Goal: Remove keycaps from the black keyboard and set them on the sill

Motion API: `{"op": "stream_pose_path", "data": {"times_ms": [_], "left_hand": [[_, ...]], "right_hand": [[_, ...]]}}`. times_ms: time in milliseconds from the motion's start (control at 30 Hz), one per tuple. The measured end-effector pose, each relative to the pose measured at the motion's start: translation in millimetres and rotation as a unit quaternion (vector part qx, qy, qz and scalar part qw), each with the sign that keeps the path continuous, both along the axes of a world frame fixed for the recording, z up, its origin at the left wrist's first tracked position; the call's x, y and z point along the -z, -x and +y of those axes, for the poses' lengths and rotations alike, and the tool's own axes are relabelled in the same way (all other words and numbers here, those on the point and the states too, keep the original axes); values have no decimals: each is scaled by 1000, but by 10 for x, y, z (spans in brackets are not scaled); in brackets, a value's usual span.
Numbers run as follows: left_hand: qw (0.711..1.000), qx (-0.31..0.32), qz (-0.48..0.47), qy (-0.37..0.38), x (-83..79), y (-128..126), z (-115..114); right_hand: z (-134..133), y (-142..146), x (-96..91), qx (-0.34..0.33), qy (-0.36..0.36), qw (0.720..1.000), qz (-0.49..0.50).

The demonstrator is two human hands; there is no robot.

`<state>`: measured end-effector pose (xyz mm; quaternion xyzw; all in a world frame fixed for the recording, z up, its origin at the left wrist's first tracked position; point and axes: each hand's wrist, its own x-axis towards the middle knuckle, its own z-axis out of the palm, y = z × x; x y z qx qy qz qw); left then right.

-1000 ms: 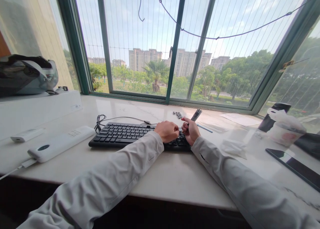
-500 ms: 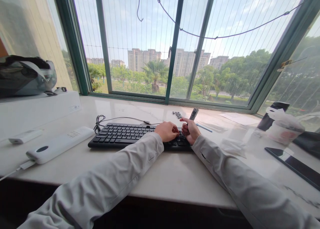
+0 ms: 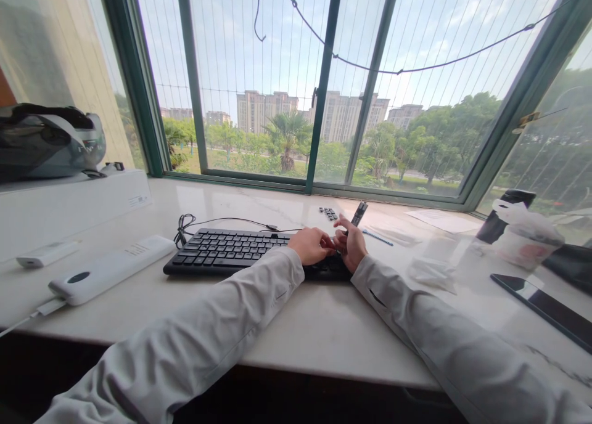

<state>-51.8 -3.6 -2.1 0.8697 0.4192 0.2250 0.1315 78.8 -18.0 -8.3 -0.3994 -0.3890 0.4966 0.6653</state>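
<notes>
A black wired keyboard [image 3: 226, 250] lies on the pale window counter [image 3: 319, 325]. My left hand [image 3: 311, 245] rests curled over the keyboard's right end, fingertips down on the keys next to my right hand. My right hand [image 3: 352, 245] is closed round a dark slim tool [image 3: 358, 215] that sticks up and away from the fist. A small cluster of loose black keycaps [image 3: 328, 212] lies on the counter just behind the hands. What the fingertips touch on the keys is hidden.
A white power bank [image 3: 111, 266] and a small white device [image 3: 44, 253] lie at the left by a white box [image 3: 74, 202] bearing a helmet [image 3: 49, 140]. At right are a paper cup [image 3: 522, 242], a dark bottle [image 3: 502, 217], a phone [image 3: 541, 310], tissue [image 3: 432, 270] and papers [image 3: 441, 220].
My two hands have drawn closer together over the keyboard's right end, and the left fingers now reach toward the right hand. The tool stays in my right fist.
</notes>
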Motion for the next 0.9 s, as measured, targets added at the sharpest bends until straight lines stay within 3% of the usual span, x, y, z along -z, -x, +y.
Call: {"op": "stream_pose_path", "data": {"times_ms": [167,467,900], "left_hand": [[1000,5,8,24,-7,-3,-7],[998,-51,3,47,2,-16,-50],[998,-19,-15,62,25,-2,36]], "right_hand": [[-38,42,5,32,-42,998,34],[-56,82,46,56,-67,995,39],[-74,104,64,83,-84,993,6]]}}
